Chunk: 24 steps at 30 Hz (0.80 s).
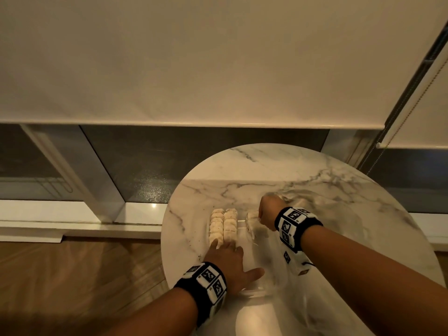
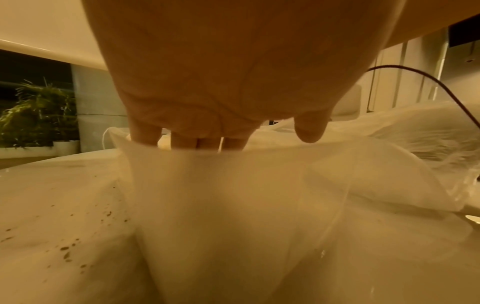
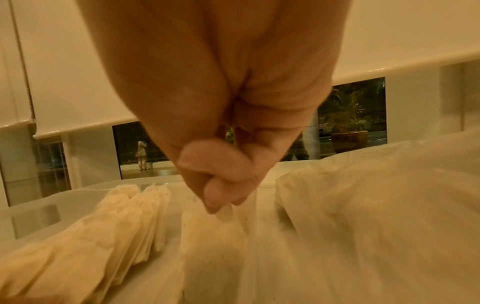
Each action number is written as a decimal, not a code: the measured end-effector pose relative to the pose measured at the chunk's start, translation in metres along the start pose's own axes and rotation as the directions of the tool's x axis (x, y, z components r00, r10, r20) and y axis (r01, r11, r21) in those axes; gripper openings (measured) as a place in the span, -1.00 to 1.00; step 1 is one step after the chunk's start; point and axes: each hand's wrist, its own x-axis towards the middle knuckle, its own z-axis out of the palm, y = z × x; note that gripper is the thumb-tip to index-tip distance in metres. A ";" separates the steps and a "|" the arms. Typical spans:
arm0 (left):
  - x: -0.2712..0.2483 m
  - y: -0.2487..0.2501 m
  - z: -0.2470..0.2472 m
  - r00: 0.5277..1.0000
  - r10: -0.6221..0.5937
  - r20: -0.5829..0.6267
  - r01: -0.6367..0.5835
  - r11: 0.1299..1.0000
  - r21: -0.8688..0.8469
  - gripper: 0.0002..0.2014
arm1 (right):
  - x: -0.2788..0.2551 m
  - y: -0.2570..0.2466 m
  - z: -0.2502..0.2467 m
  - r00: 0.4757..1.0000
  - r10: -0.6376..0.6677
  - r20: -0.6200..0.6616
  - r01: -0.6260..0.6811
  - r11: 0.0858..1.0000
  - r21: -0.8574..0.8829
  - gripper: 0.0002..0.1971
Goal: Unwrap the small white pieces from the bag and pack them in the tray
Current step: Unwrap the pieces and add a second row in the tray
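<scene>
White pieces (image 1: 223,226) stand packed on edge in 2 rows inside a clear tray (image 1: 242,221) on a round marble table (image 1: 315,180), the rows filling the tray's left part. A further small white piece (image 3: 213,242) stands in the tray to the right of those rows, directly under the right hand (image 1: 270,212). That hand is clenched, its thumb and fingertips (image 3: 215,197) pinching a thin clear strip of wrapper at the top of this piece, as the right wrist view shows. The left hand (image 1: 228,263) lies flat and spread at the near end of the tray, fingers straight and reaching to the near ends of the 2 rows, thumb held out to the right; from the left wrist view its fingers (image 2: 187,139) dip behind the tray's near wall, gripping nothing. A crumpled clear plastic bag (image 3: 376,216) lies on the table just right of the tray, beside the right hand. Both wrists carry black bands with black-and-white square markers (image 1: 291,221). Small brown specks (image 2: 67,251) dot the tabletop left of the tray. Behind the table, a pale roller blind (image 1: 194,69) hangs over a dark window, above a wooden floor (image 1: 72,275).
</scene>
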 end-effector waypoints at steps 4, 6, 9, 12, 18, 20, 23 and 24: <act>-0.008 0.008 -0.002 0.998 0.042 -0.042 -0.043 0.999 -0.022 -0.09 | 0.006 -0.001 0.001 1.000 0.020 -0.013 -0.020 1.000 0.021 -0.88; -0.015 0.017 -0.002 0.994 0.099 -0.038 -0.101 0.992 -0.073 -0.10 | 0.007 -0.001 0.003 1.000 0.016 -0.015 -0.016 0.999 0.032 -0.83; -0.024 0.029 -0.001 0.982 0.188 0.033 -0.183 0.977 -0.110 -0.13 | 0.008 -0.001 0.003 0.999 0.015 -0.047 -0.014 1.000 0.018 -0.90; -0.028 0.034 0.002 0.975 0.214 0.059 -0.209 0.975 -0.082 -0.30 | 0.004 0.001 0.001 0.995 0.031 -0.090 -0.028 0.999 0.039 -0.79; -0.033 0.037 0.002 0.964 0.211 0.161 -0.207 0.977 -0.040 -0.71 | -0.009 0.003 -0.007 0.985 0.106 -0.136 -0.058 0.947 0.315 -0.91; -0.035 0.038 0.002 0.964 0.203 0.174 -0.198 0.979 -0.046 -0.71 | -0.015 0.000 -0.007 0.994 0.086 -0.066 -0.048 0.895 0.443 -0.91; -0.037 0.040 0.004 0.969 0.189 0.161 -0.181 0.982 -0.063 -0.69 | -0.022 -0.007 0.003 0.994 -0.008 0.109 -0.047 0.867 0.496 -0.89; -0.037 0.040 0.005 0.970 0.184 0.157 -0.176 0.982 -0.068 -0.69 | -0.023 -0.009 0.006 0.986 -0.033 0.161 -0.048 0.879 0.474 -0.84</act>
